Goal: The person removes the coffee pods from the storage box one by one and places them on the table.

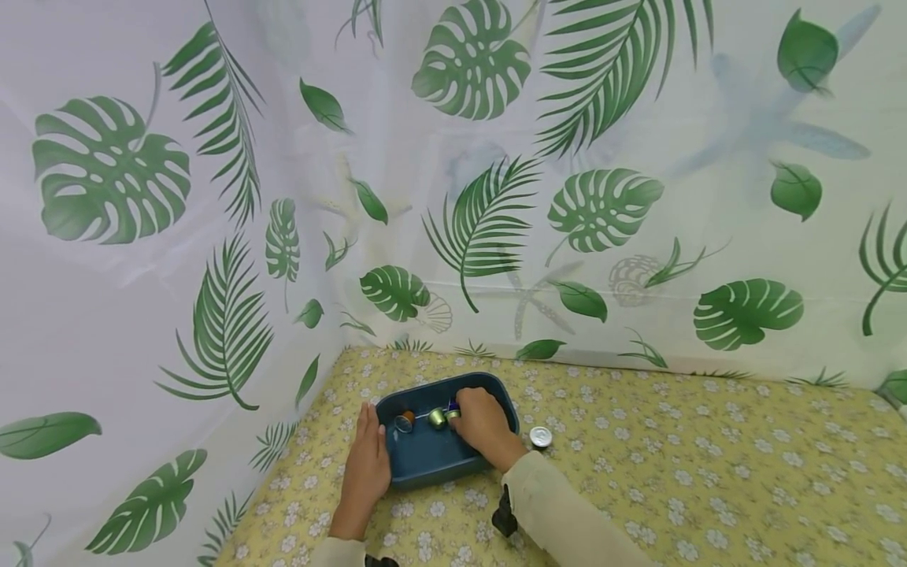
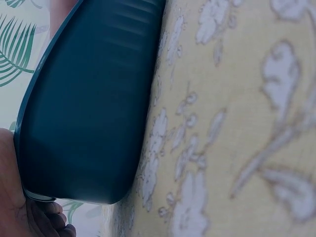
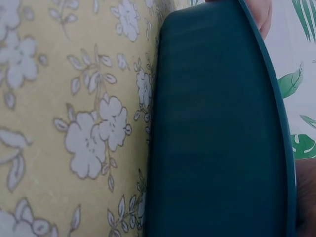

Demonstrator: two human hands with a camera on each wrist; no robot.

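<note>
A dark blue plastic bin (image 1: 432,454) stands on the flowered cloth with several coffee capsules inside. My left hand (image 1: 367,457) rests along the bin's left side, its fingers fairly straight against the rim. Over the right wall reaches my right hand (image 1: 485,425), with curled fingers at a purple capsule (image 1: 454,404) and a green one beside it; the fingertips are partly hidden, and they seem to pinch there. Another green capsule (image 1: 437,418) lies just left of those fingers. Farther left lies an orange-brown capsule (image 1: 408,417). Both wrist views show mainly the bin's outer wall (image 2: 94,103).
A silver-topped capsule (image 1: 541,437) sits on the cloth, just outside the bin's right side. Yellow flowered cloth (image 1: 680,457) covers the surface. White leaf-printed sheets (image 1: 496,315) hang behind and on the left, close to the bin's far side.
</note>
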